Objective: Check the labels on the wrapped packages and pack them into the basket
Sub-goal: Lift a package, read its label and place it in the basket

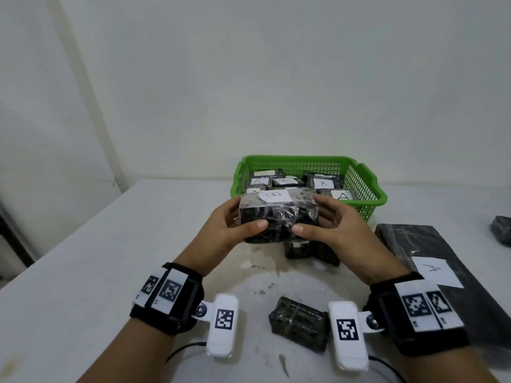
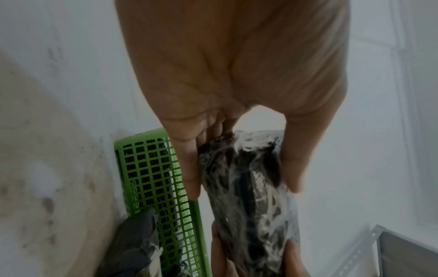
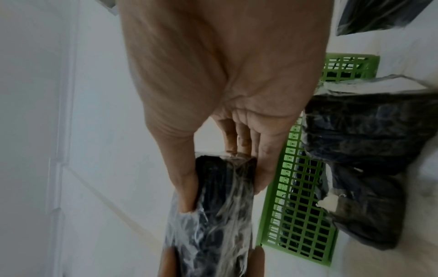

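Note:
A dark plastic-wrapped package (image 1: 278, 217) with a white label reading B on its top hangs in the air just in front of the green basket (image 1: 370, 201). My left hand (image 1: 235, 222) grips its left end and my right hand (image 1: 326, 222) grips its right end, thumbs on the near face. The left wrist view shows the package (image 2: 249, 187) pinched between thumb and fingers, and the right wrist view shows the package (image 3: 220, 206) likewise held, with the basket (image 3: 296, 215) behind. The basket holds several wrapped packages labelled A and B.
A small wrapped package (image 1: 300, 323) lies on the white table (image 1: 83, 272) between my wrists, another package (image 1: 312, 251) sits under the held one. A large flat package labelled A (image 1: 442, 272) lies at right, and one more package (image 1: 502, 229) sits at the far right edge.

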